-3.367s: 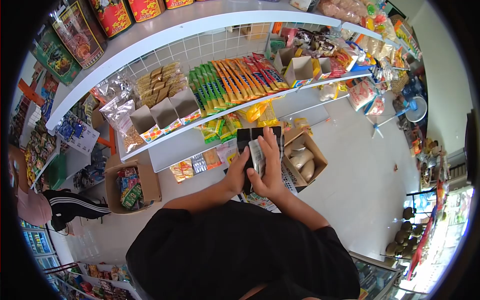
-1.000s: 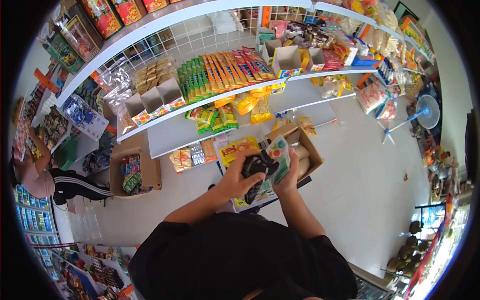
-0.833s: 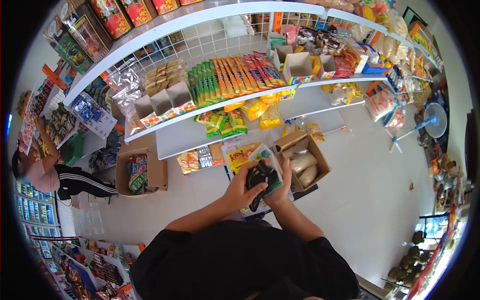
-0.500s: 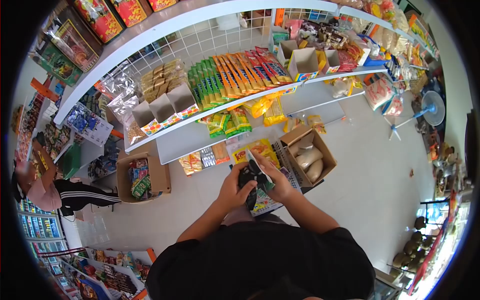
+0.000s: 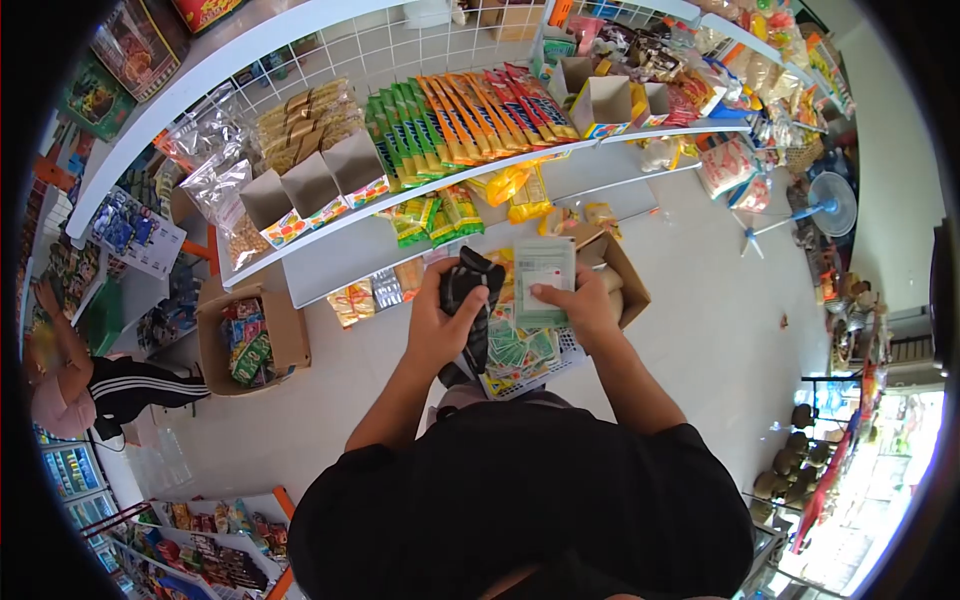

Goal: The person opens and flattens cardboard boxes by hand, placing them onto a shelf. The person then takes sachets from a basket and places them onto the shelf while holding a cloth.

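Note:
My left hand (image 5: 437, 322) is wrapped around a black patterned item (image 5: 469, 290), which looks soft and folded; its exact kind I cannot make out. To the right of it, my right hand (image 5: 592, 305) grips a flat, pale green-and-white packet (image 5: 544, 272), thumb on top. The two hands are apart, both above a plastic basket (image 5: 565, 362). Inside the basket lie several small green-and-white packets (image 5: 522, 352), partly hidden by my left hand and the black item.
Ahead, a shelf (image 5: 420, 190) holds rows of green, orange and red sachets (image 5: 470, 118) and small open boxes (image 5: 318, 187). A cardboard box (image 5: 625, 262) stands behind my right hand, another carton (image 5: 290, 330) to the left. A person (image 5: 75, 385) is at the far left; a fan (image 5: 830, 205) stands right.
My hands have moved apart. The pale packet, earlier close against the black item, is now held flat to the right in my right hand. The whole view has shifted slightly.

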`<state>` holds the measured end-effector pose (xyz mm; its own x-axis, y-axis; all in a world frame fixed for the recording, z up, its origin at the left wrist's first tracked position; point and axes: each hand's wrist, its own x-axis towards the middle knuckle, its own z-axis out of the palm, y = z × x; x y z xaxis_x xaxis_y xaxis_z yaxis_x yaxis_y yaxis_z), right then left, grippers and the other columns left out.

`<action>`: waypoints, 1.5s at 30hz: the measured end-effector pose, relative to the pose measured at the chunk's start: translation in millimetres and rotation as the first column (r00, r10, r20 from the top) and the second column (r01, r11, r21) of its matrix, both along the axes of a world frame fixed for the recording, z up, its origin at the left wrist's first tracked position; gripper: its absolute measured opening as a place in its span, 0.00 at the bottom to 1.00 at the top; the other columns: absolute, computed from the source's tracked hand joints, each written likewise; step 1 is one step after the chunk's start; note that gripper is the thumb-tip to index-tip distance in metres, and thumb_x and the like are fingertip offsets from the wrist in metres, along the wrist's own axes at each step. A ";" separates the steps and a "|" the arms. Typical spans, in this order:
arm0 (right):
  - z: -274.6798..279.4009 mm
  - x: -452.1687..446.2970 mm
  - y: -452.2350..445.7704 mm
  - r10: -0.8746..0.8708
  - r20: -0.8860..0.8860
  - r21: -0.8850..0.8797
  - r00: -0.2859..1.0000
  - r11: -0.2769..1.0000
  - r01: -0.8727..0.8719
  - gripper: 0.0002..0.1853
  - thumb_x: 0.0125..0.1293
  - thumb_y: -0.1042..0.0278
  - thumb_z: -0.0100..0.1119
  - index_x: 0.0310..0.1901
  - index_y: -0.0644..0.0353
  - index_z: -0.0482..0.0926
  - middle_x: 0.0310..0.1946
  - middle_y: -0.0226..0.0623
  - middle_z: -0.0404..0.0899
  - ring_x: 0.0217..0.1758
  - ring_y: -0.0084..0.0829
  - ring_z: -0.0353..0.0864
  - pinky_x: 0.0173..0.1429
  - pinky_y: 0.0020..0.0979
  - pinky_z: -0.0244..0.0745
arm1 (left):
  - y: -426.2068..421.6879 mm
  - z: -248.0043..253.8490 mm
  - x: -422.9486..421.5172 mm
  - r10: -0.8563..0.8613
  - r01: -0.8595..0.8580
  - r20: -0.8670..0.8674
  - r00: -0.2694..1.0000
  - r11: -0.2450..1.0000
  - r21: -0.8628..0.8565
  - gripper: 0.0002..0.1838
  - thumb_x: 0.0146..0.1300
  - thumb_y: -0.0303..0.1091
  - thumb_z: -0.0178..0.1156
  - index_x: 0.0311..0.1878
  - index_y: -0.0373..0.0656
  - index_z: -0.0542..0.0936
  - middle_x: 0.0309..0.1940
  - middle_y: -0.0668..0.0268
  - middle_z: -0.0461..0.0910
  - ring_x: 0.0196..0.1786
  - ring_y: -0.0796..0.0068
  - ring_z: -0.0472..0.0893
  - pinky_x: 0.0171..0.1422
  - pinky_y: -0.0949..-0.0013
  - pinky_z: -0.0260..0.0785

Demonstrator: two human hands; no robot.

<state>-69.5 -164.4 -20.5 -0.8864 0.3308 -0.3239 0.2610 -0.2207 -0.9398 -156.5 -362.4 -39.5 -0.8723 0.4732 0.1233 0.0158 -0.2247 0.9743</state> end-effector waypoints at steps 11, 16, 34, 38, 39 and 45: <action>2.5 15.4 13.0 0.451 -0.077 0.557 0.889 0.759 -0.336 0.28 0.59 0.84 0.54 0.64 0.65 0.67 0.55 0.36 0.76 0.59 0.27 0.73 0.64 0.31 0.68 | 30.4 3.0 -0.8 0.003 -0.189 -0.640 0.768 0.957 -0.222 0.27 0.48 0.33 0.78 0.49 0.39 0.75 0.42 0.56 0.76 0.45 0.57 0.79 0.50 0.63 0.71; 13.0 10.0 39.5 0.401 -0.108 0.118 0.910 0.914 -0.389 0.26 0.61 0.84 0.54 0.63 0.66 0.68 0.54 0.38 0.77 0.58 0.25 0.76 0.63 0.30 0.70 | 43.3 1.5 -16.8 0.165 -0.428 -0.603 0.781 0.844 -0.324 0.26 0.49 0.31 0.77 0.50 0.39 0.74 0.43 0.54 0.76 0.44 0.59 0.79 0.48 0.63 0.72; -26.3 -9.0 171.9 0.197 -0.113 0.089 0.974 0.978 -0.187 0.29 0.61 0.83 0.60 0.64 0.65 0.64 0.46 0.41 0.82 0.50 0.28 0.82 0.54 0.29 0.76 | 129.8 -14.1 28.1 0.120 -0.175 -0.248 0.961 0.961 -0.212 0.35 0.43 0.27 0.79 0.57 0.43 0.75 0.62 0.51 0.71 0.61 0.58 0.76 0.63 0.62 0.70; 5.0 -8.2 186.3 0.463 -0.036 0.118 0.886 0.882 -0.456 0.36 0.57 0.83 0.64 0.67 0.62 0.61 0.51 0.41 0.80 0.53 0.29 0.81 0.56 0.30 0.76 | 143.9 9.0 28.8 -0.271 0.053 -0.454 0.849 0.898 -0.437 0.36 0.41 0.28 0.80 0.58 0.43 0.77 0.64 0.51 0.68 0.65 0.52 0.72 0.69 0.60 0.63; 8.4 -6.8 187.6 0.479 -0.019 0.047 0.877 0.877 -0.478 0.36 0.57 0.83 0.64 0.67 0.62 0.61 0.53 0.43 0.79 0.55 0.29 0.79 0.57 0.31 0.75 | 144.9 -0.8 26.8 -0.330 0.141 -0.350 0.877 0.872 -0.469 0.35 0.41 0.29 0.80 0.57 0.43 0.78 0.62 0.52 0.70 0.64 0.58 0.73 0.67 0.62 0.65; 6.7 3.8 193.9 0.291 -0.427 -0.079 0.856 0.931 -0.356 0.37 0.53 0.85 0.62 0.67 0.59 0.65 0.62 0.46 0.72 0.66 0.38 0.71 0.64 0.38 0.70 | 150.2 -18.9 16.4 -0.161 0.189 0.222 0.962 0.976 -0.110 0.31 0.50 0.28 0.75 0.59 0.39 0.76 0.48 0.63 0.80 0.51 0.74 0.80 0.58 0.69 0.72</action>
<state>-65.7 29.5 -13.8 -0.9980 -0.0210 0.0600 -0.0495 -0.3362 -0.9405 -140.1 -212.3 -58.4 -0.7741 0.6202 -0.1266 -0.2212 -0.0777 0.9721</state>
